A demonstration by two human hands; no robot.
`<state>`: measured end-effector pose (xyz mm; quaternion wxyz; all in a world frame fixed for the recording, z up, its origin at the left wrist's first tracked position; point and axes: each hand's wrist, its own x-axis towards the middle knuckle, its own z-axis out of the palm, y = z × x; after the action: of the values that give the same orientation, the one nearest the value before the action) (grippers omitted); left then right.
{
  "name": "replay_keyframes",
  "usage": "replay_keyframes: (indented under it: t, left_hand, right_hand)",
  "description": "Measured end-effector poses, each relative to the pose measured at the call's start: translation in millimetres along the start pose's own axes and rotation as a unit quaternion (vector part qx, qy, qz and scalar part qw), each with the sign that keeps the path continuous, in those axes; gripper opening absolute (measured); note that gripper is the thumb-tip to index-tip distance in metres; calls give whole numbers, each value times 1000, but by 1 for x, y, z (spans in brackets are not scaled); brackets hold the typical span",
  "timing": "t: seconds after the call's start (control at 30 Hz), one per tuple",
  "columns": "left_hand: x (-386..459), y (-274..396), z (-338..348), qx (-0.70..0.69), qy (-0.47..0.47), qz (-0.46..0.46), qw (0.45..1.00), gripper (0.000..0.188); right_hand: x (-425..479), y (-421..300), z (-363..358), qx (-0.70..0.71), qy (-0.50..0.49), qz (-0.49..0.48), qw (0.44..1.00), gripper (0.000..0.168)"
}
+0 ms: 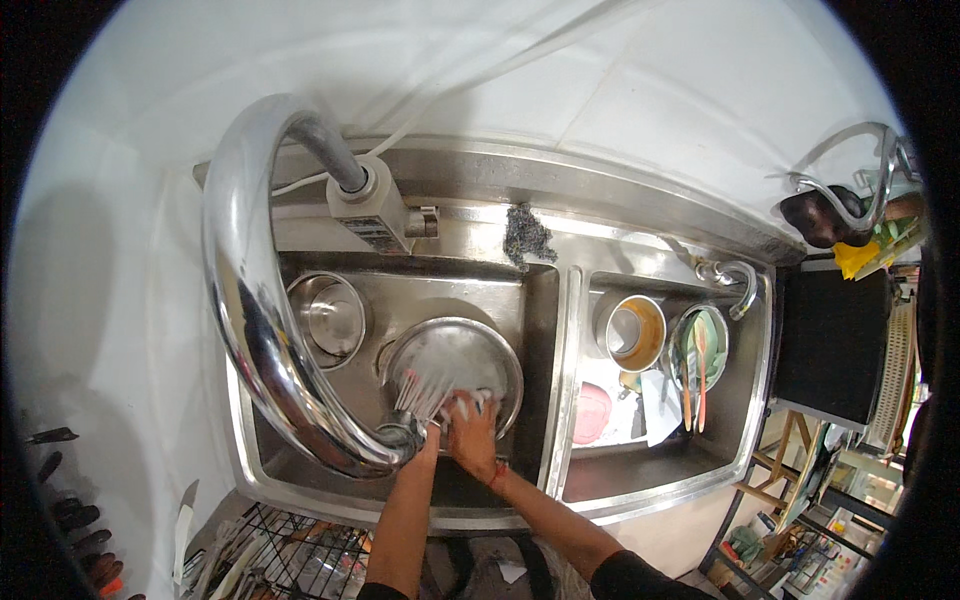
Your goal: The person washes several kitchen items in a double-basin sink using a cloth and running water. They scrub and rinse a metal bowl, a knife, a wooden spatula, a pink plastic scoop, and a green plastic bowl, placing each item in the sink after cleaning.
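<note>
Water sprays from the chrome gooseneck faucet (240, 322) into a round stainless steel pan (487, 352) in the left sink basin (480, 289). My right hand (472, 431) reaches over the pan's near side, fingers spread low against its inside. Something whitish, perhaps foam or wet shine, shows around those fingertips; whether they hold anything is unclear. My left hand (431, 437) is mostly hidden behind the faucet's spray head (405, 435) and the falling water. Only its wrist edge shows plainly, near the pan's near left side. A steel pot (328, 319) stands at the basin's far left.
In the right basin (667, 476) are a stained steel pot (643, 330), a bowl (718, 337) with wooden-handled utensils, and a pink item (591, 414). A dark scouring pad (526, 236) lies on the back ledge. A wire rack (300, 540) holds utensils at lower left.
</note>
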<state>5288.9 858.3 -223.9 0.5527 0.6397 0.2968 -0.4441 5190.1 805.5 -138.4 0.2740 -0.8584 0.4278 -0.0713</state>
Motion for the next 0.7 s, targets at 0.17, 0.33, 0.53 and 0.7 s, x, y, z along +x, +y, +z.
replay_keyframes:
  t: [0.17,0.33,0.53,0.7]
  left_hand:
    - [28,10,1,45,10,-8,999,40]
    - [20,24,11,46,-25,-25,998,39]
    - [-47,35,15,-99,-95,-40,990,22]
    - [-62,48,7,-186,-136,-52,972,24]
  right_hand:
    - [62,33,19,123,-2,133,983,27]
    - [86,107,61,256,-136,242,926,31]
    - [79,56,-6,227,-17,40,973,44]
    - [168,-45,-134,366,189,-137,901,38]
